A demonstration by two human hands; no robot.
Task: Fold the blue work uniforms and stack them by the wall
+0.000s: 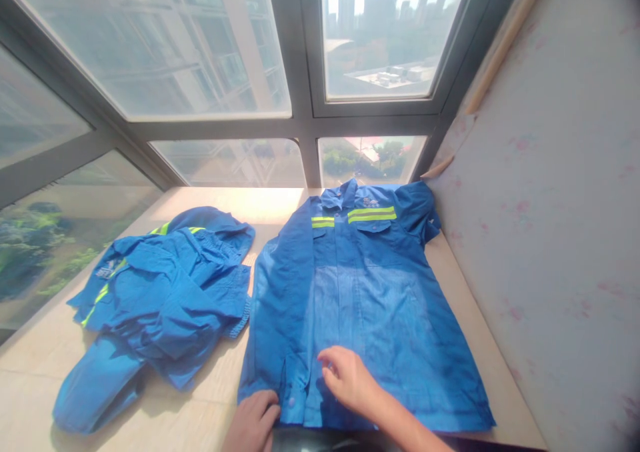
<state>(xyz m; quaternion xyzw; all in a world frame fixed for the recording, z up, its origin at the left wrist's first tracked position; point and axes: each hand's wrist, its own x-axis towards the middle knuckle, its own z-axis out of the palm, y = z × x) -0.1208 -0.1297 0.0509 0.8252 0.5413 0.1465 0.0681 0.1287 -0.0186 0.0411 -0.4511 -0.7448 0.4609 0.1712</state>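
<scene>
A blue work jacket [370, 305] lies front up, with its collar toward the window and yellow-green reflective strips across the chest. Its left-side sleeve is laid straight down along the body. My left hand [253, 420] is at that sleeve's cuff, fingers bent over the edge as if gripping the cloth; the fingertips are partly hidden. Above the lower front of the jacket is my right hand [350, 379], its fingers loosely curled with a gap at the thumb and nothing visible between them. The other sleeve is bunched near the wall.
A second blue jacket [165, 292] lies crumpled on the left of the pale ledge [210, 419]. Grey-framed windows [295, 129] rise behind, and a flower-patterned wall [550, 205] stands on the right. Something dark and glossy shows at the bottom edge.
</scene>
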